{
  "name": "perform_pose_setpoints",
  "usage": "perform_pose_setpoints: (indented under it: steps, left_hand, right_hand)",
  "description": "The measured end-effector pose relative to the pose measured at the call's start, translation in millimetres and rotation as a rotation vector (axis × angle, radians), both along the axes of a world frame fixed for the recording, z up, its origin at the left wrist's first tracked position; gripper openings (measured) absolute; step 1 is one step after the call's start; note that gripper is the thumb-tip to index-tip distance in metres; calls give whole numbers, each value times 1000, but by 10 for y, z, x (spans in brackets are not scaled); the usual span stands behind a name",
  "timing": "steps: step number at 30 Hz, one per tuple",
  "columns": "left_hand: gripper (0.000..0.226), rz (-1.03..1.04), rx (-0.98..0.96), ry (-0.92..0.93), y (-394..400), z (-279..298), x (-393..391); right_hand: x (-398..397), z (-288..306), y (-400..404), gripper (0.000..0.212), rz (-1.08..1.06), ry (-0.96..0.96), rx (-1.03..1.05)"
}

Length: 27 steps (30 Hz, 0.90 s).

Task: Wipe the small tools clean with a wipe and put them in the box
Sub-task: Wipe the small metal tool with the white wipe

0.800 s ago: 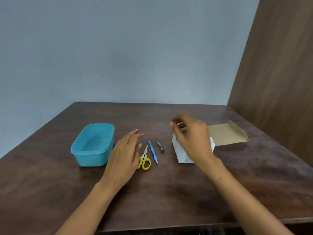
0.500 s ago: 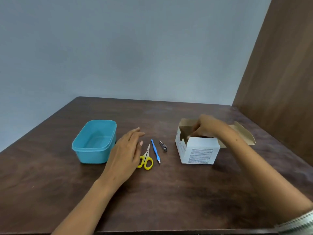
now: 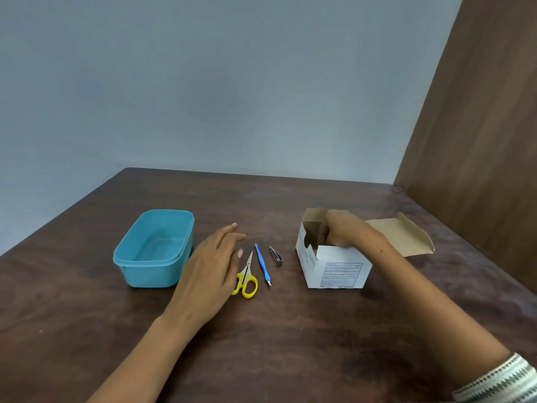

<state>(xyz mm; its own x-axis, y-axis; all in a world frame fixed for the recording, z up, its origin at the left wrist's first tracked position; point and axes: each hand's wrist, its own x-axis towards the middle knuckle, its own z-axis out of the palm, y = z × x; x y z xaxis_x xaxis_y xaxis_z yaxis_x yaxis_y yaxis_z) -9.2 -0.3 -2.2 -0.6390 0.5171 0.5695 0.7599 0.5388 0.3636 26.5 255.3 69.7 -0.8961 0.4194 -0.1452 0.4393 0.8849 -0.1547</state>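
Observation:
Three small tools lie side by side on the dark wooden table point(image 3: 290, 330): yellow-handled scissors point(image 3: 246, 279), a blue-handled pick point(image 3: 262, 263) and a metal nail clipper point(image 3: 275, 255). My left hand point(image 3: 212, 266) lies flat with straight fingers just left of the scissors, covering part of one handle loop. An empty teal plastic box point(image 3: 154, 248) sits to its left. My right hand point(image 3: 340, 229) reaches down into an open white cardboard carton point(image 3: 337, 271); its fingers are hidden inside.
The carton's brown lid flap point(image 3: 404, 237) lies open to the right. A brown wooden panel point(image 3: 479, 141) stands along the table's right side, and a pale wall is behind. A patterned sleeve point(image 3: 502, 379) shows at the lower right.
My right hand moved from above the carton down into its opening. The view shifted a little. My left hand stayed by the scissors.

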Motion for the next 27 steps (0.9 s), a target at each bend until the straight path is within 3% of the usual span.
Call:
perform_pose_setpoints:
  steps: [4, 8, 11, 21, 27]
  left_hand:
    - [24, -2, 2, 8, -3, 0, -8]
    - [24, 1, 9, -4, 5, 1, -8]
    - [25, -2, 8, -7, 1, 1, -17]
    - [24, -2, 9, -14, -7, -1, -18]
    - [24, -1, -2, -19, -8, 14, 1]
  right_hand:
    - [159, 168, 20, 5, -20, 169, -142]
    - [379, 266, 70, 15, -88, 384, -466]
    - [492, 281, 111, 26, -78, 478, -593]
    - [608, 234, 192, 9, -60, 584, -841]
    - [594, 209, 155, 18, -64, 647, -826]
